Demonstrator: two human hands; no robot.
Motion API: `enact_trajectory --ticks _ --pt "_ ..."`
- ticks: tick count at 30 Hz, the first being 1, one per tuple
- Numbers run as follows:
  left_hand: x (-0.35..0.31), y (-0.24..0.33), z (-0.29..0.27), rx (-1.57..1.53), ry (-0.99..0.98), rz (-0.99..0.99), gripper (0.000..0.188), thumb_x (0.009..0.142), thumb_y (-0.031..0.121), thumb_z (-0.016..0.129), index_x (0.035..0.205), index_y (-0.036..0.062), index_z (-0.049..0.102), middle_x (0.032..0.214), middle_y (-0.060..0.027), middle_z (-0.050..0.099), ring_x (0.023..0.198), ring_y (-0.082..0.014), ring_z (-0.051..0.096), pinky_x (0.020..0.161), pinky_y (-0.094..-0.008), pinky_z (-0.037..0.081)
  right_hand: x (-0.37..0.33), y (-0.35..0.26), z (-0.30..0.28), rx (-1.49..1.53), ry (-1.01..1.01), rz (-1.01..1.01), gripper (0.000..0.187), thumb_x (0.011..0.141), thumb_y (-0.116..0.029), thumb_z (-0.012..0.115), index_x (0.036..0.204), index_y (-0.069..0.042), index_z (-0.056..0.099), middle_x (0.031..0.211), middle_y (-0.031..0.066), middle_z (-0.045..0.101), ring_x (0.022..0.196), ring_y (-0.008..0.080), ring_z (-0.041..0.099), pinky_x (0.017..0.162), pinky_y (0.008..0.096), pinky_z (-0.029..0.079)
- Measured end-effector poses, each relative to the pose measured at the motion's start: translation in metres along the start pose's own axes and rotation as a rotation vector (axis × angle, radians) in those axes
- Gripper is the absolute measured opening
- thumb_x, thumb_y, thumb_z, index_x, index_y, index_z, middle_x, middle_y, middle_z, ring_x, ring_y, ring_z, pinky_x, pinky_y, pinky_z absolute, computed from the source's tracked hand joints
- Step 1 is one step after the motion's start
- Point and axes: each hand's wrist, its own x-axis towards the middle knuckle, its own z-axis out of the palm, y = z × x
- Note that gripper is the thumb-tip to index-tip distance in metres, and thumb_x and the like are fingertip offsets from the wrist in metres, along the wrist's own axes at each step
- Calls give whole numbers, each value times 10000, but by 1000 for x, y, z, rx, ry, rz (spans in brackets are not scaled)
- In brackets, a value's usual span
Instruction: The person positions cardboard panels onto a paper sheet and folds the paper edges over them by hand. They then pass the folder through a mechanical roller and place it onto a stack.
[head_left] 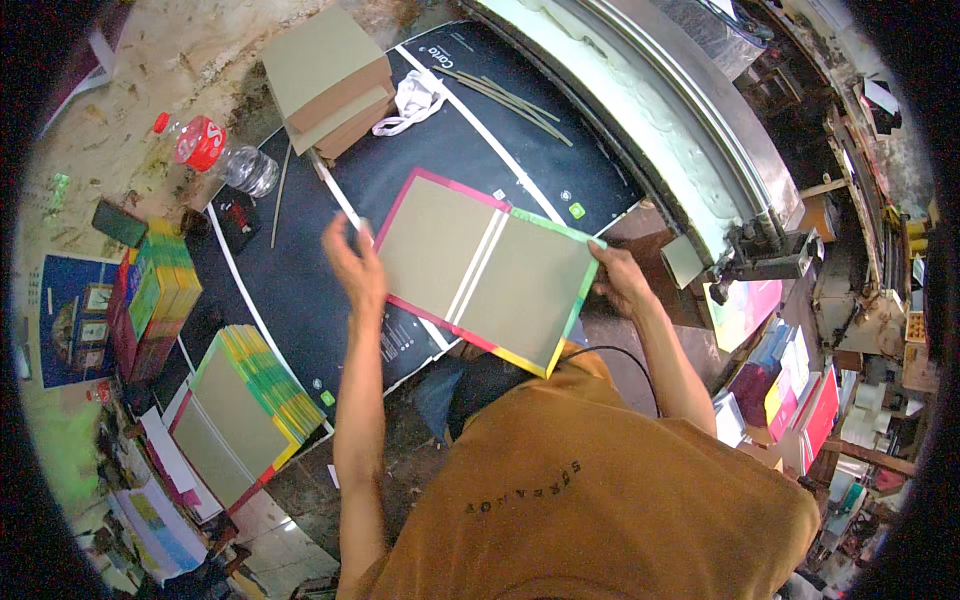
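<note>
An opened-out hardcover book case [430,240] lies at a tilt in front of me, its bare grey boards facing up. White strips run along its spine, and pink, green and yellow paper is folded over its edges. My right hand [622,278] pinches its right corner, with the thumb on top and the other fingers partly hidden. Beside its left edge is my left hand [355,268], fingers raised and apart, not closed on the board; whether the palm side touches the edge is hard to tell.
A dark mat [330,290] covers the table. On it are stacked grey boards [325,65], white cloth [415,100], thin strips [510,105] and a pile of finished cases [230,410]. A plastic bottle [245,168] lies left. A long metal machine [640,110] borders the far right.
</note>
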Motion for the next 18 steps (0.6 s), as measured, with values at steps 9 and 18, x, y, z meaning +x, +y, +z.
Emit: enact_trajectory --ticks 9,18 --pt "-160 142 -31 79 -299 346 361 791 64 801 1083 33 591 1105 -153 621 979 -350 639 844 -425 529 6 -56 74 104 -100 -174 371 933 -260 696 966 109 690 715 136 681 502 182 640 413 263 486" --pt "-126 119 -57 -130 133 225 133 801 -5 805 913 21 739 940 -137 745 820 -270 730 715 -354 582 -81 -68 136 -1267 -400 -1730 442 849 -344 739 1233 -137 673 1215 41 623 1161 253 545 932 457 426"
